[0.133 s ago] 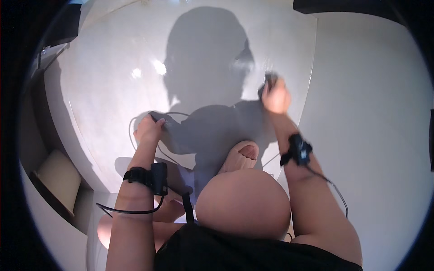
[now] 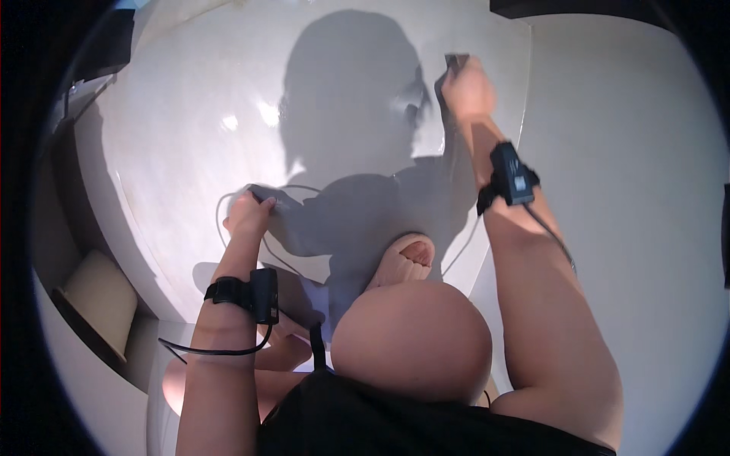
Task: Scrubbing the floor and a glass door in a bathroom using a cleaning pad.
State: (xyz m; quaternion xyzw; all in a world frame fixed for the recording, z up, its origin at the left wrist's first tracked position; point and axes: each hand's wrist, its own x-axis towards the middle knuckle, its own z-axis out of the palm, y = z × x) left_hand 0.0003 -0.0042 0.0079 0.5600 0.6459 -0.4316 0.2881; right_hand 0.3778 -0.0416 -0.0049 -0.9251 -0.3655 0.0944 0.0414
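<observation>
My right hand is stretched far forward at the right, its fingers closed round a dark, flat-looking object held at the floor. Blur and the hand itself hide what kind of object this is. Nearer and to the left, my left hand is low at the glossy light-grey floor. Its fingers are curled, and something dark by the thumb may be an object or shadow; I cannot tell which. A thin dark cable curves round beside this hand.
A beige slipper is on my foot between my arms. A cream cushion-like block rests in a recess at the left. A pale wall rises at the right. Wrist straps with black boxes trail cables from both forearms.
My right hand has swept forward, away from me, with the dark object in it. My left hand has hardly moved.
</observation>
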